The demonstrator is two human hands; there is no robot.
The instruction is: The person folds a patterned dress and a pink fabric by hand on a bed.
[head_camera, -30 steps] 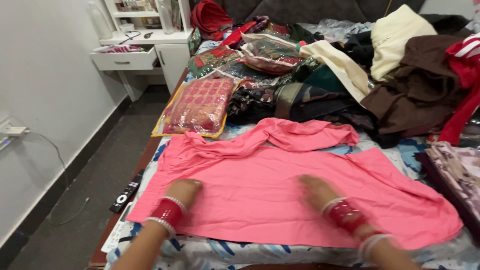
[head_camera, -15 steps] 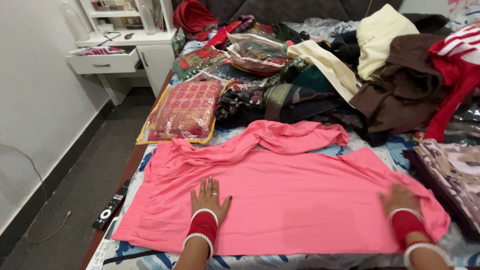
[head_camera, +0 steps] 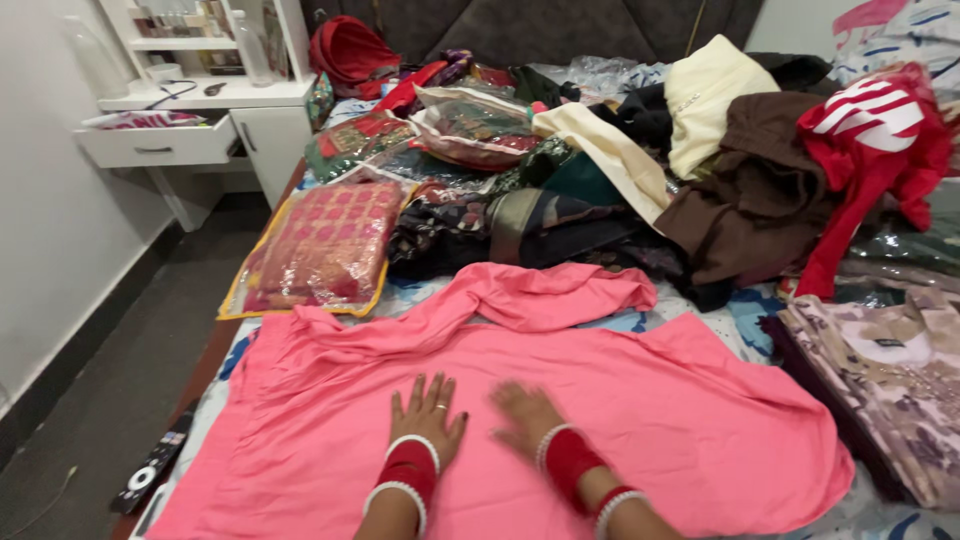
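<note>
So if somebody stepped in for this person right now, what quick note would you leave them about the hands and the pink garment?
Left hand: open, flat, palm down on the pink garment, near its middle.
Right hand: open, also pressed flat on it, close beside the left; blurred.
The pink garment lies spread on the bed, one sleeve folded across the top.
Done: laid out mostly flat, nothing folded over but the sleeve.
Left: wrinkles remain at the edges. Heaped clothes lie behind, a packaged red fabric to the left.
</note>
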